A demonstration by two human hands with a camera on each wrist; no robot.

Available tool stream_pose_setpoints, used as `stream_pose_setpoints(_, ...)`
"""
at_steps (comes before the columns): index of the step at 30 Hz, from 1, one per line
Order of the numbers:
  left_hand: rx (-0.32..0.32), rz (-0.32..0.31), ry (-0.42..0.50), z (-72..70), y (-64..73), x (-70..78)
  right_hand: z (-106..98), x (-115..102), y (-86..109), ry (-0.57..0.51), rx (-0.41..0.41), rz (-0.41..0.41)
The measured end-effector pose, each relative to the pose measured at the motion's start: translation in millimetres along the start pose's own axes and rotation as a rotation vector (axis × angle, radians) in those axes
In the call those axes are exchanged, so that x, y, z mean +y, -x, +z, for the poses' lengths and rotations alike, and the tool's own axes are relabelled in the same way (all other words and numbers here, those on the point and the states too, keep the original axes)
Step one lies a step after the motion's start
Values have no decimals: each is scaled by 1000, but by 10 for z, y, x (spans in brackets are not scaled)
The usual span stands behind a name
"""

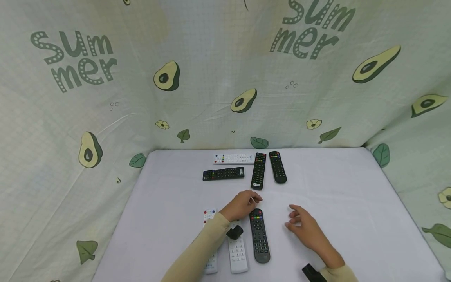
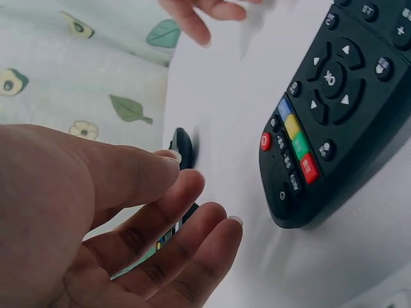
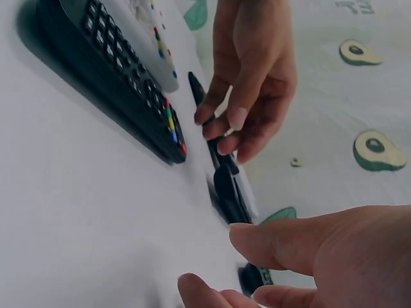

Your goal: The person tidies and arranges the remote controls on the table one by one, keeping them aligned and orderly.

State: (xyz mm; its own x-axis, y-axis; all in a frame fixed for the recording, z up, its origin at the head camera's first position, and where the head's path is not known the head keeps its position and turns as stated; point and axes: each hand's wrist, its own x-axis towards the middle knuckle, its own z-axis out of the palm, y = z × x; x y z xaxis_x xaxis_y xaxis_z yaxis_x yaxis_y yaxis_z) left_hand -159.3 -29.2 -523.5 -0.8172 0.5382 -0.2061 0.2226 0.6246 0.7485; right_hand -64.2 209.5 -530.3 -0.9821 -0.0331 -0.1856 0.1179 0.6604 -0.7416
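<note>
My left hand hovers over the table between the two groups of remotes, fingers loosely curled around nothing. Just below its fingertips lies a dark grey remote control with coloured buttons at its top end, seen close up in the left wrist view. Beyond the same hand is a long black remote. My right hand is held to the right of the grey remote, thumb and fingers apart with nothing between them. Two white remotes, one at the left and one nearer the middle, are partly hidden under my left forearm.
At the back of the white table lie a white remote and a black remote, both sideways. Another black remote with a rounded end lies at their right. A printed cloth hangs behind the table.
</note>
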Motion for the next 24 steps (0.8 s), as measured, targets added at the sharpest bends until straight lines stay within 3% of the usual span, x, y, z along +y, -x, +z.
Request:
stream_pose_setpoints(10,25,13,0,-31,-56,141,-231,68,-445,-2,64,-11)
stream_pose_setpoints(24,59,66,30,0,-217,299,-299,54,-998,-74,129,41)
